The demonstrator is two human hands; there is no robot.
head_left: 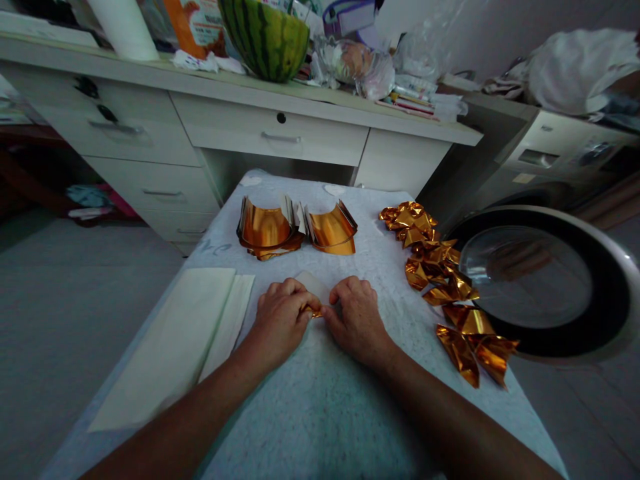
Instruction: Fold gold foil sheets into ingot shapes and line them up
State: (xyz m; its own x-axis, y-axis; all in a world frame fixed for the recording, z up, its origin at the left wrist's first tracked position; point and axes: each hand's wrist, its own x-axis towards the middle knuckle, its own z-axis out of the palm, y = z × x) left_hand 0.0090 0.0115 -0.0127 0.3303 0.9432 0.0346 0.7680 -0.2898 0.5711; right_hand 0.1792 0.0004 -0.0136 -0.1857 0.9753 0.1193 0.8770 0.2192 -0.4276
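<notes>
Near the middle of the cloth-covered table, my left hand [286, 313] is closed on a small piece of gold foil paper [314, 312], pinched at its thumb and fingertips. My right hand [357, 320] has its fingers curled, its thumb tip at the right end of that foil piece; whether it grips the foil is hidden. A pale sheet [313, 285] shows flat between and beyond the hands. Farther back stand two curved stacks of gold paper, a left stack [267, 228] and a right stack [333, 230]. Several folded gold foil pieces [435, 263] trail down the table's right side.
White paper sheets [170, 340] lie at the left of the table [320, 413]. Behind it stands a white desk [305, 137] with drawers, bearing a cut watermelon [265, 40] and bags. At the right, a washing machine's open round door [530, 280] reaches the table edge.
</notes>
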